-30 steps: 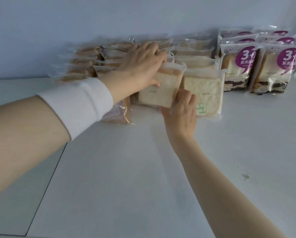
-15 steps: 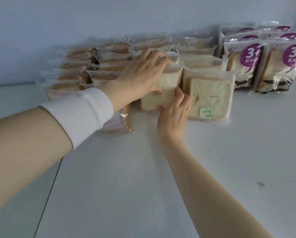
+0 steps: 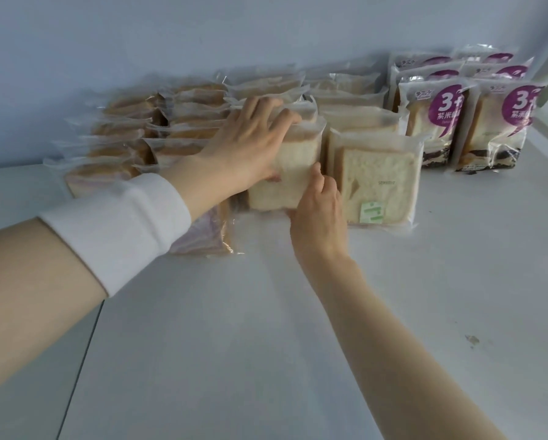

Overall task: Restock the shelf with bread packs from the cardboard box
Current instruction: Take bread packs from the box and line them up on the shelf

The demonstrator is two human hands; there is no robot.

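**Right hand has closed on the pack; placement nearly finished**

Half a second ago my right hand (image 3: 318, 214) lay with straight fingers against the side of the bread pack (image 3: 285, 182). Now those fingers are curled round its lower right edge, in the narrow gap beside the neighbouring pack with the green sticker (image 3: 380, 182). My left hand (image 3: 250, 150) has kept its place: fingers draped over the top seam, thumb on the front face, gripping the pack from above.

The pack stands on the shelf (image 3: 266, 328) at the near end of the middle row. It looks a little straighter than a second ago, though the camera shifted too, so I hold that loosely. The brown-crusted rows (image 3: 133, 134) are to its left and the purple-labelled packs (image 3: 434, 122) are far right.

I read this as squaring the pack into line, the last touch before letting go. After that comes another trip to the cardboard box, which is out of view. A purplish pack (image 3: 206, 236) lies partly hidden under my left wrist and may want straightening.
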